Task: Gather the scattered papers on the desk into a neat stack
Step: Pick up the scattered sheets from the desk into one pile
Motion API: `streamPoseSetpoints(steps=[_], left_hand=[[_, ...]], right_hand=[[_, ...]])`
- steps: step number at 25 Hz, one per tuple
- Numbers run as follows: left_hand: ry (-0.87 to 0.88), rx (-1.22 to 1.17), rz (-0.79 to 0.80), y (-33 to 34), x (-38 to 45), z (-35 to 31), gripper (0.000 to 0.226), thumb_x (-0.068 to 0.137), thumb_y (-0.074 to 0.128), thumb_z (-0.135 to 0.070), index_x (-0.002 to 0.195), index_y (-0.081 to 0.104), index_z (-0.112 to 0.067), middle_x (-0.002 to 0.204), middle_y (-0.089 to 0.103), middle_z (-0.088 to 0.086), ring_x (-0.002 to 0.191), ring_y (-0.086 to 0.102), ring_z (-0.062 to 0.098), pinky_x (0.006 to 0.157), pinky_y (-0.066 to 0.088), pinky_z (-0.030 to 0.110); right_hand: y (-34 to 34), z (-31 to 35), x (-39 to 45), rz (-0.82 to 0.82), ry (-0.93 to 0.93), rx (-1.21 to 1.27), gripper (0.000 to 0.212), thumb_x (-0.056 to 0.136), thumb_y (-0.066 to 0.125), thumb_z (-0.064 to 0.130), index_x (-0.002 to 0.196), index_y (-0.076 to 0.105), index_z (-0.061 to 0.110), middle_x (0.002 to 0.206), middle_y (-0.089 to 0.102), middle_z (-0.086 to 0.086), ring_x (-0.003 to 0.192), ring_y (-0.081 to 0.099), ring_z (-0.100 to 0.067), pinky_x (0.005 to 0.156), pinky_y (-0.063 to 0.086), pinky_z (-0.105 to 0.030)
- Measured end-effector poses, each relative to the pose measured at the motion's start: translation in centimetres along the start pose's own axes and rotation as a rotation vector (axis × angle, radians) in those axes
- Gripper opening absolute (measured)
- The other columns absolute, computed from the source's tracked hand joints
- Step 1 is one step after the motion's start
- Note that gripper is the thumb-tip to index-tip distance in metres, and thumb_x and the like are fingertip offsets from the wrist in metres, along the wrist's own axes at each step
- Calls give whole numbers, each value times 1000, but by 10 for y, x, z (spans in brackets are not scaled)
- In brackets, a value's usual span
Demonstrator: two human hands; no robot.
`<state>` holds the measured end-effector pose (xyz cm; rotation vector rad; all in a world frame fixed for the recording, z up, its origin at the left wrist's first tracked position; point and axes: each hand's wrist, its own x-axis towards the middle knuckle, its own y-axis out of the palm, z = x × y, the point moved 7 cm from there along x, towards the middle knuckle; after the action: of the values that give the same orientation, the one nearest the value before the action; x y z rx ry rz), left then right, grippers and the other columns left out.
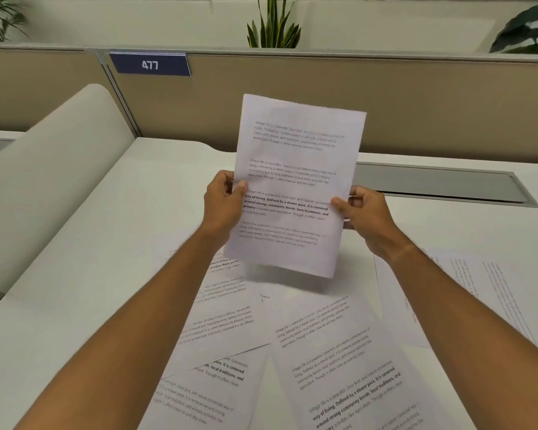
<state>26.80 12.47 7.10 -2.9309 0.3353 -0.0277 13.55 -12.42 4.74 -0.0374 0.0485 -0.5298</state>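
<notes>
A printed sheet (pixel 295 169) is held upright above the white desk (pixel 106 243), tilted slightly clockwise. My left hand (pixel 224 203) grips its left edge and my right hand (pixel 364 215) grips its right edge, thumbs on the printed face. Whether more than one sheet is held, I cannot tell. Several printed papers lie scattered flat on the desk below: one upside down (pixel 224 308), one angled sheet (pixel 339 352), one at the bottom (pixel 205 395), and one at the right (pixel 479 293) partly under my right forearm.
A tan partition (pixel 416 97) with a blue "477" tag (pixel 150 64) backs the desk. A grey cable tray (pixel 441 184) is set into the desk behind my right hand. A curved white divider (pixel 53 175) rises at the left. Plants stand beyond the partition.
</notes>
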Motion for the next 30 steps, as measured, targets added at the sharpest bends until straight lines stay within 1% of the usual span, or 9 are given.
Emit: streamPoseSetpoints(steps=[4, 7, 9, 12, 14, 18, 21, 25, 30], left_hand=[[-71, 61, 41, -7, -5, 11, 13, 95, 58, -27, 105, 59, -18, 105, 69, 5, 96, 69, 23, 88, 57, 42], [48, 257, 91, -26, -22, 31, 21, 91, 56, -10, 110, 60, -19, 102, 67, 4, 92, 65, 19, 86, 54, 32], [219, 611, 381, -19, -38, 51, 33, 83, 61, -1, 114, 62, -13, 108, 63, 8, 95, 60, 21, 89, 53, 37], [530, 1243, 928, 13, -68, 84, 61, 74, 73, -19, 132, 53, -24, 129, 50, 2, 115, 47, 20, 98, 43, 37], [676, 1395, 1068, 29, -74, 82, 68, 71, 75, -26, 133, 47, -32, 132, 47, -2, 118, 45, 19, 96, 43, 38], [736, 1457, 1126, 41, -69, 78, 59, 72, 73, -32, 122, 44, -36, 124, 57, -2, 110, 45, 20, 92, 43, 40], [728, 1513, 1170, 40, -67, 82, 51, 73, 72, -38, 115, 44, -37, 119, 52, 3, 109, 42, 19, 92, 41, 38], [805, 1532, 1209, 44, -68, 80, 39, 73, 67, -36, 106, 48, -31, 115, 49, 0, 113, 40, 18, 96, 37, 35], [824, 1529, 1206, 40, -67, 82, 33, 75, 67, -35, 102, 53, -23, 104, 50, -4, 104, 43, 15, 100, 29, 31]], right_hand=[[-5, -18, -17, 3, 111, 27, 12, 90, 67, 7, 100, 70, 14, 96, 77, 0, 83, 76, -16, 63, 60, -26], [-32, -25, -32, -110, 153, 97, 10, 92, 64, 5, 97, 70, 11, 96, 76, -4, 78, 75, -12, 63, 59, -23], [-51, -29, -42, -182, 173, 138, 9, 92, 63, 5, 96, 70, 9, 96, 75, -4, 77, 74, -13, 62, 59, -23], [-68, -32, -56, -257, 178, 187, 9, 93, 63, 5, 94, 69, 11, 99, 75, -3, 86, 73, -17, 64, 60, -24], [-72, -34, -65, -298, 180, 206, 9, 92, 63, 5, 94, 70, 12, 98, 76, -2, 86, 74, -18, 65, 60, -24], [-70, -42, -79, -317, 187, 216, 10, 92, 64, 6, 94, 71, 13, 91, 79, 2, 83, 76, -14, 64, 59, -24], [-71, -49, -88, -328, 196, 201, 11, 92, 64, 7, 94, 71, 15, 89, 79, 3, 83, 75, -14, 66, 60, -26], [-72, -56, -97, -342, 211, 191, 10, 92, 65, 8, 96, 71, 13, 92, 79, 0, 83, 75, -14, 64, 58, -25], [-70, -63, -103, -350, 221, 194, 9, 92, 65, 7, 96, 71, 11, 93, 78, -2, 81, 74, -13, 62, 58, -23]])
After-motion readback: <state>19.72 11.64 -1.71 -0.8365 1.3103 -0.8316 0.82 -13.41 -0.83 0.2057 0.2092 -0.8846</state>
